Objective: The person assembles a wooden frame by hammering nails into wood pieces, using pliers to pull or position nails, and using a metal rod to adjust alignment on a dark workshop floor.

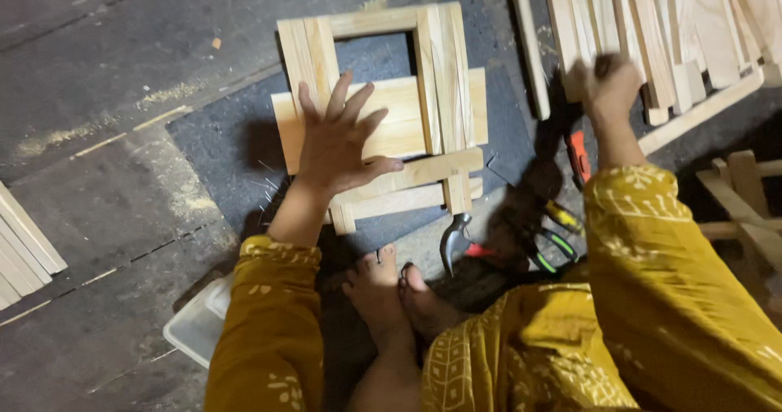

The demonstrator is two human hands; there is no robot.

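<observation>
Left hand (342, 147) flat, fingers spread, on wooden slat frame (383, 110) at mid dark mat (220, 159).
I judge the frame light, stiff, splintery; grip outer rails. Right hand (607, 86) blurred at slat stack (652, 21); I cannot tell its finger state.

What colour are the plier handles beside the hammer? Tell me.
Black with green trim on the plier handles, seen in the head view.

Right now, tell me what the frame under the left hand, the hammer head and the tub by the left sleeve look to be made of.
Frame: pale bare wood, with visible grain and no paint or varnish apparent. Hammer head: apparently metal, grey with a dull shine. Tub: likely translucent whitish plastic, with smooth rounded edges. The left hand lies flat on the frame.
</observation>
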